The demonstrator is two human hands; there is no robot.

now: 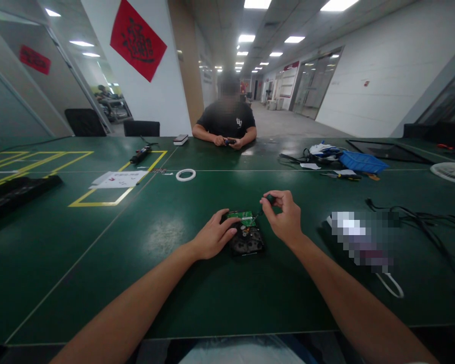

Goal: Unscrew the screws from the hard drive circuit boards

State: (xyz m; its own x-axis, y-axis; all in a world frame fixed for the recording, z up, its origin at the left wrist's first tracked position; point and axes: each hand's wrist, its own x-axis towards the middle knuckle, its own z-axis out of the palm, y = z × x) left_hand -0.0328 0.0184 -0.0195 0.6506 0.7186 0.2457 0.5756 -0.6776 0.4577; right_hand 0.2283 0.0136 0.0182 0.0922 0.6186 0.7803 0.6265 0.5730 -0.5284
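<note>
In front of me on the green table lies a hard drive (247, 241), dark metal with a green circuit board (246, 218) at its far end. My left hand (214, 235) rests on the drive's left side, its fingers stretched over the edge and the board. Between the thumb and fingers of my right hand (286, 215) is the dark handle of a screwdriver (270, 199). Its thin shaft slants down to the left toward the board's right edge. Whether the tip touches a screw is too small to tell.
A blurred-out device (360, 240) with a white loop lies to the right, near black cables (420, 215). Farther back are a blue basket (364, 162), pliers (341, 176), a white ring (185, 175) and paper sheets (119, 179). A person (227, 119) sits opposite, holding a small dark object.
</note>
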